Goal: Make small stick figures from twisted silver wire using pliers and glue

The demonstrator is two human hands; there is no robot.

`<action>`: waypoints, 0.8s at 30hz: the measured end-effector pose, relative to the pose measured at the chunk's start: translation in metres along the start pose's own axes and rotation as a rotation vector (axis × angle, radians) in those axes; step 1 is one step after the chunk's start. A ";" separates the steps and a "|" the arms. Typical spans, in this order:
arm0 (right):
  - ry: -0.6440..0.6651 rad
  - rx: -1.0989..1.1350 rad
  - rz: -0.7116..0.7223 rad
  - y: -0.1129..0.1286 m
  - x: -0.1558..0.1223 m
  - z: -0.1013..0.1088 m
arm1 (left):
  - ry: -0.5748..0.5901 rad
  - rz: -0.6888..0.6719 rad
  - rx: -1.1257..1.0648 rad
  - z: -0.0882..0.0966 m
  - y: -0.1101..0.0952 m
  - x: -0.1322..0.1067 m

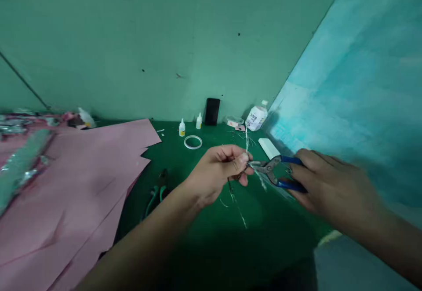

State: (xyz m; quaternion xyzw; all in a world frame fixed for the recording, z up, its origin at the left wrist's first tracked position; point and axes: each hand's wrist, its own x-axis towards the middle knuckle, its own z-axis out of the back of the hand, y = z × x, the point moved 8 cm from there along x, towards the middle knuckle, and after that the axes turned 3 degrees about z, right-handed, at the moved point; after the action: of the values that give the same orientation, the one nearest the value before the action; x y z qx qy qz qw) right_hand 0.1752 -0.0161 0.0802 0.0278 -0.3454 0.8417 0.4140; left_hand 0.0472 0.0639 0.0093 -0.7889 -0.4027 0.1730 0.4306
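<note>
Over the green tabletop, my left hand (224, 165) is closed, thumb against fingers, on a thin silvery wire piece (247, 139) that sticks up above the thumb. My right hand (318, 179) grips the blue handles of a pair of pliers (271, 167). The pliers' jaws meet the wire piece right at my left fingertips; whether they are fully closed on it I cannot tell. Further thin silvery strands hang below my left hand and beside the jaws.
Pink sheets (82, 185) cover the left side. Green-handled pliers (158, 194) lie beside them. At the back are small glue bottles (182, 128), a white ring (193, 142), a black phone (212, 111), a labelled bottle (256, 117) and a white block (269, 148). Walls rise behind and right.
</note>
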 end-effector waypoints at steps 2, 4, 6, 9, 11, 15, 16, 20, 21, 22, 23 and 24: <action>0.021 0.063 -0.024 0.000 0.001 -0.003 | -0.022 0.011 -0.030 -0.002 0.003 -0.001; 0.034 0.120 -0.054 0.000 0.001 -0.007 | -0.043 0.001 -0.036 -0.002 0.005 -0.001; 0.041 0.175 -0.094 0.001 0.000 -0.011 | -0.068 -0.034 -0.012 -0.001 0.004 -0.001; 0.026 0.231 -0.147 0.004 -0.003 -0.016 | -0.078 -0.104 0.043 -0.001 -0.001 -0.001; 0.007 0.268 -0.187 0.006 -0.004 -0.019 | -0.070 -0.147 0.063 -0.003 -0.003 -0.001; -0.016 0.365 -0.270 0.012 -0.007 -0.026 | -0.068 -0.248 0.044 -0.006 -0.007 -0.003; -0.030 0.384 -0.288 0.014 -0.008 -0.027 | -0.074 -0.280 0.034 -0.006 -0.008 -0.003; -0.094 0.438 -0.358 0.022 -0.011 -0.029 | -0.091 -0.388 0.007 -0.008 -0.012 -0.005; -0.108 0.454 -0.370 0.024 -0.011 -0.029 | -0.089 -0.410 0.005 -0.008 -0.013 -0.006; -0.121 0.472 -0.379 0.026 -0.012 -0.030 | -0.086 -0.431 0.001 -0.008 -0.013 -0.006; -0.133 0.490 -0.388 0.029 -0.012 -0.030 | -0.083 -0.450 -0.004 -0.008 -0.014 -0.006; -0.147 0.505 -0.398 0.031 -0.012 -0.031 | -0.082 -0.467 -0.010 -0.008 -0.014 -0.007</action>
State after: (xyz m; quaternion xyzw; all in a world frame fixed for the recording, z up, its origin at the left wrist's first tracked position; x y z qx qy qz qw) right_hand 0.1682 -0.0183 0.0355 0.2573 -0.1424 0.7991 0.5243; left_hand 0.0416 0.0583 0.0249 -0.6688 -0.5924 0.0986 0.4383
